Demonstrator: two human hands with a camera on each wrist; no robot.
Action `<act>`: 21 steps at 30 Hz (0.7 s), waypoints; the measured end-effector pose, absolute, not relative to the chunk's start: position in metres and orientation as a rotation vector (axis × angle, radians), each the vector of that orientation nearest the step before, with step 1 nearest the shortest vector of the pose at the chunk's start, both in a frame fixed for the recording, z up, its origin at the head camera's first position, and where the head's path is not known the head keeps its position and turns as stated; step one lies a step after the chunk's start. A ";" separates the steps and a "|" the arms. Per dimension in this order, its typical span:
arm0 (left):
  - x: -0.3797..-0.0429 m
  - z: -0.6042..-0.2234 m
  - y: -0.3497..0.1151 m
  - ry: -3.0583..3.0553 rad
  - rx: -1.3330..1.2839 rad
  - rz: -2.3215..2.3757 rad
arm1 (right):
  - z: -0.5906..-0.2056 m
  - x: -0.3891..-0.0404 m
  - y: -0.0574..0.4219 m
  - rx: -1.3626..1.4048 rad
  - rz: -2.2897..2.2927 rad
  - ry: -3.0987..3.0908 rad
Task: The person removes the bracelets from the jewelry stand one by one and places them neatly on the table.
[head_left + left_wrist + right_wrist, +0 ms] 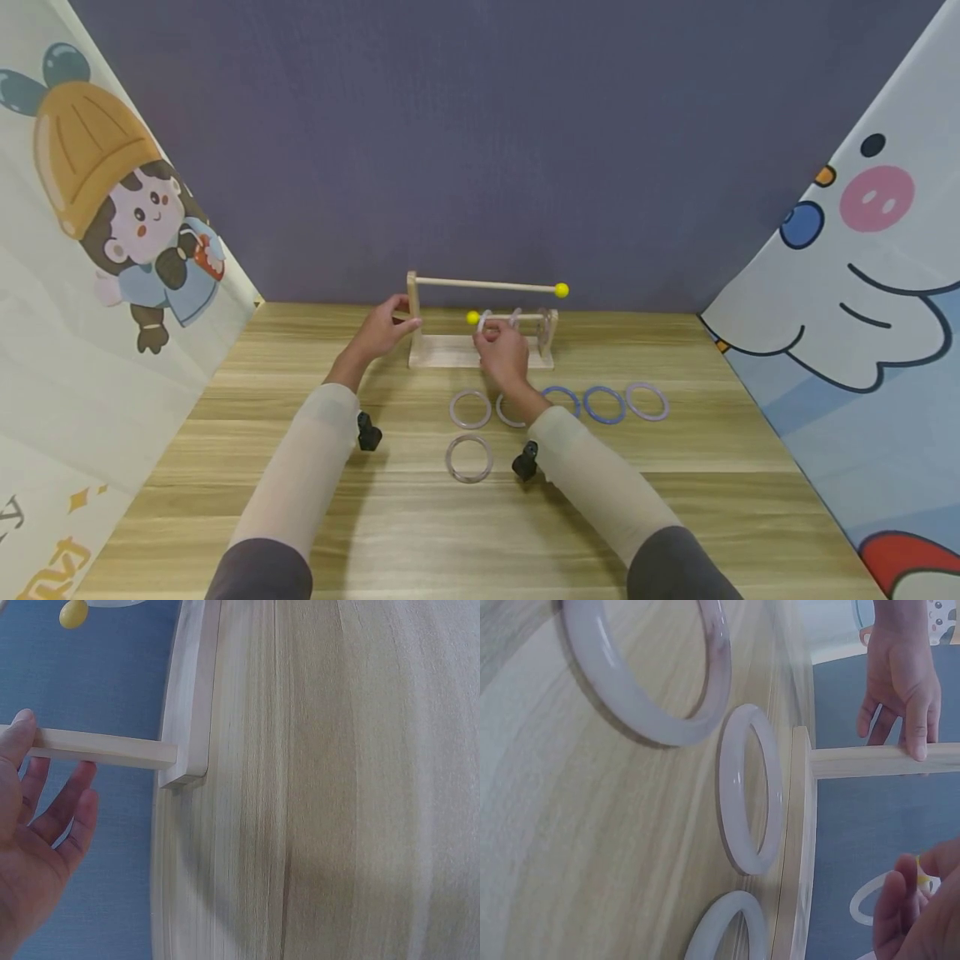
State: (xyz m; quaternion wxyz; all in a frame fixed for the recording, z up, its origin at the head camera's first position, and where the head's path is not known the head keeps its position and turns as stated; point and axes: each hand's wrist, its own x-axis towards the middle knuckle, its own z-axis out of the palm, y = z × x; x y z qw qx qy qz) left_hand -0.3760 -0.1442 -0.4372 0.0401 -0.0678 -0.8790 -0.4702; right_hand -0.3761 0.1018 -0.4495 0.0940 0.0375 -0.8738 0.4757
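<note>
A wooden bangle stand (442,352) has two rods on upright posts, each rod tipped with a yellow ball. At its tall left post (105,746), my left hand (381,332) pinches the wood between thumb and fingertips, the other fingers loosely bent. My right hand (504,354) is at the lower rod, thumb and fingers pinching a pale bangle (483,317) just beside the yellow ball (472,317). Farther along this rod hang another pale bangle (515,315) and, near the short right post (553,337), more bangle rims. The upper rod (487,285) carries no bangle.
On the wooden table (420,533) in front of the stand lies a row of bangles, including a pale one (452,409), a blue one (604,422) and a lilac one (647,418). Another bangle (450,458) lies nearer. A dark wall panel (480,150) rises behind.
</note>
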 end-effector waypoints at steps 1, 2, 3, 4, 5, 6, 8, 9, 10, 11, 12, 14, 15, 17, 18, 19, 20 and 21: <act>-0.376 -0.437 -0.144 -2.694 -0.207 -1.441 | -0.450 -0.376 0.102 0.116 1.408 -2.591; -0.376 -0.437 -0.144 -2.696 -0.208 -1.437 | -0.450 -0.376 0.102 0.120 1.406 -2.592; -0.376 -0.437 -0.144 -2.696 -0.210 -1.433 | -0.450 -0.376 0.103 0.125 1.404 -2.592; -0.376 -0.438 -0.144 -2.696 -0.211 -1.429 | -0.450 -0.376 0.103 0.130 1.404 -2.591; -0.376 -0.438 -0.144 -2.694 -0.211 -1.427 | -0.450 -0.376 0.103 0.135 1.404 -2.590; -0.376 -0.438 -0.144 -2.692 -0.214 -1.423 | -0.450 -0.376 0.104 0.138 1.411 -2.586; -0.377 -0.438 -0.144 -2.690 -0.217 -1.416 | -0.451 -0.376 0.105 0.141 1.420 -2.581; -0.377 -0.438 -0.144 -2.686 -0.217 -1.419 | -0.451 -0.375 0.105 0.142 1.426 -2.577; -0.377 -0.438 -0.144 -2.684 -0.217 -1.419 | -0.451 -0.375 0.106 0.140 1.428 -2.576; -0.377 -0.438 -0.144 -2.682 -0.217 -1.421 | -0.451 -0.375 0.106 0.138 1.429 -2.576; -0.377 -0.438 -0.144 -2.682 -0.219 -1.416 | -0.450 -0.375 0.107 0.136 1.426 -2.574; -0.377 -0.438 -0.143 -2.678 -0.218 -1.422 | -0.450 -0.375 0.107 0.137 1.414 -2.574; -0.376 -0.438 -0.143 -2.677 -0.217 -1.422 | -0.450 -0.375 0.108 0.136 1.408 -2.573; -0.376 -0.437 -0.143 -2.677 -0.216 -1.423 | -0.449 -0.375 0.108 0.132 1.397 -2.571; -0.376 -0.437 -0.143 -2.677 -0.216 -1.422 | -0.449 -0.376 0.108 0.130 1.391 -2.572; -0.376 -0.437 -0.143 -2.677 -0.213 -1.423 | -0.450 -0.376 0.108 0.128 1.391 -2.571; -0.376 -0.437 -0.143 -2.678 -0.213 -1.423 | -0.450 -0.376 0.108 0.126 1.388 -2.571; -0.376 -0.437 -0.142 -2.677 -0.213 -1.425 | -0.450 -0.377 0.108 0.123 1.388 -2.571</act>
